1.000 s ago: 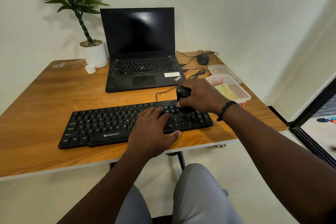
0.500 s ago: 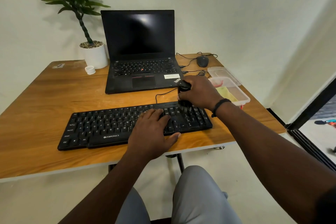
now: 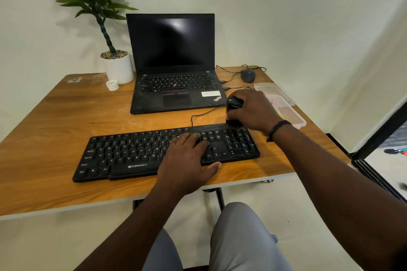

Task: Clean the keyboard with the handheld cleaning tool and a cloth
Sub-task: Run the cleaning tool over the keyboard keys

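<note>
Gripping the black handheld cleaning tool [image 3: 234, 110] in curled fingers, the right hand [image 3: 253, 111] is holding it upright with its lower end meeting the far right corner of the keyboard [image 3: 132, 156], above the number pad. The left hand [image 3: 187, 158] is lying flat on the keys with its fingers spread and relaxed and its thumb reaching past the near edge onto the wooden surface [image 3: 55, 121], apparently bracing the board.

Judging from this, the brushing pass is sitting at the very edge of the board, and that is where trouble is likely. If the tool is pushed further away from the left hand, its tip may be slipping off the back rim onto the surface, flicking dust toward the laptop [image 3: 171, 66] beyond both hands. The keyboard's cable [image 3: 202, 114] is running just left of the right hand's knuckles; a sideways sweep could be catching it and tugging the board. Heavy downward force may be popping a keycap loose, since only the left palm is holding things steady.

A cloth is called for too: something yellow is lying in the clear plastic tub [image 3: 293, 116] just beyond the right wrist, though whether it is the cloth cannot be told. Reaching for it carelessly could be knocking the tub off the edge, as it is sitting close to the surface's right side.
</note>
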